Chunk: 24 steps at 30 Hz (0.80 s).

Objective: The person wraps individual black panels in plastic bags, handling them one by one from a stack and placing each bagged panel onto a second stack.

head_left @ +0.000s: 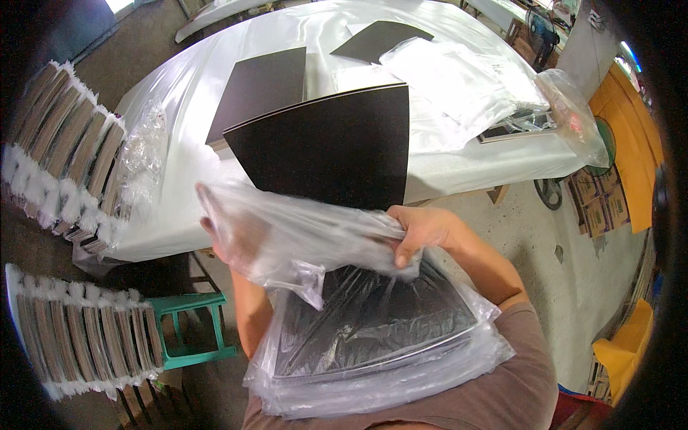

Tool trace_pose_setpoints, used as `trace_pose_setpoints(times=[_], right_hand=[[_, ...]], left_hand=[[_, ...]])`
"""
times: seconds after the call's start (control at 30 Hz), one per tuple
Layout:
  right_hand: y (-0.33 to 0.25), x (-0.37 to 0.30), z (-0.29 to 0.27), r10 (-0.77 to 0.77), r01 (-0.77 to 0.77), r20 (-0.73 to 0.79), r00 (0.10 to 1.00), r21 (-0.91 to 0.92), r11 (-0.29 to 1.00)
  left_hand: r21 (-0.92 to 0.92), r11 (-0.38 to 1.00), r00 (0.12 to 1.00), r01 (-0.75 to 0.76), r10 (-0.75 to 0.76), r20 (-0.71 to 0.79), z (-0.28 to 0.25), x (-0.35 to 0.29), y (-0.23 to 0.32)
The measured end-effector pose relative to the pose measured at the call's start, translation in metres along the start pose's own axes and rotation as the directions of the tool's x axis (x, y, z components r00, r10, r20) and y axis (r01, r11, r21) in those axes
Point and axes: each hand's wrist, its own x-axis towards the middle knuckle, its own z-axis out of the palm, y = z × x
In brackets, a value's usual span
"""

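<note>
In the head view, the right hand (423, 231) clamps thumb and fingers on a wrinkled, clear plastic film (308, 218), the left hand (235, 233) blurs behind it, its grip impossible to tell, and a flat, matte-black panel (333, 147) rises just beyond.

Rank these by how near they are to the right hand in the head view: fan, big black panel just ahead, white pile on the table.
From the right hand, nearest first:
1. Big black panel: just ahead, leftward.
2. White pile: farther ahead, on the table.
3. Fan: beyond the table, rightward.
</note>
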Motion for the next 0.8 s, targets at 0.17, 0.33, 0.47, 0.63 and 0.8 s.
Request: trace_pose_setpoints(times=[0.17, 0.33, 0.47, 0.63, 0.8], right_hand=[[-0.014, -0.020, -0.024, -0.022, 0.641, -0.731, 0.682, 0.583, 0.499], [0.002, -0.045, -0.058, -0.117, 0.291, -0.559, 0.821, 0.234, 0.927], [-0.035, -0.002, -0.049, -0.529, -0.287, -0.759, 0.379, -0.640, 0.713], [-0.047, 0.015, -0.059, -0.693, -0.462, -0.654, 0.304, -0.737, 0.493], [-0.036, 0.008, -0.027, -0.756, -0.452, -0.617, 0.216, -0.750, 0.483]], left_hand=[[0.394, 0.864, 0.825, 0.313, -0.453, 0.337, 0.007, 0.011, 0.042], [0.812, 0.577, 0.980, 0.087, -0.198, 0.035, 0.023, 0.049, 0.064], [0.968, 0.151, 0.891, -0.198, 0.439, 0.114, 0.061, 0.073, 0.062], [0.983, 0.061, 0.886, -0.172, 0.447, 0.127, 0.058, 0.065, 0.051], [0.890, 0.073, 0.754, -0.449, 0.565, 0.334, 0.019, 0.033, 0.029]])
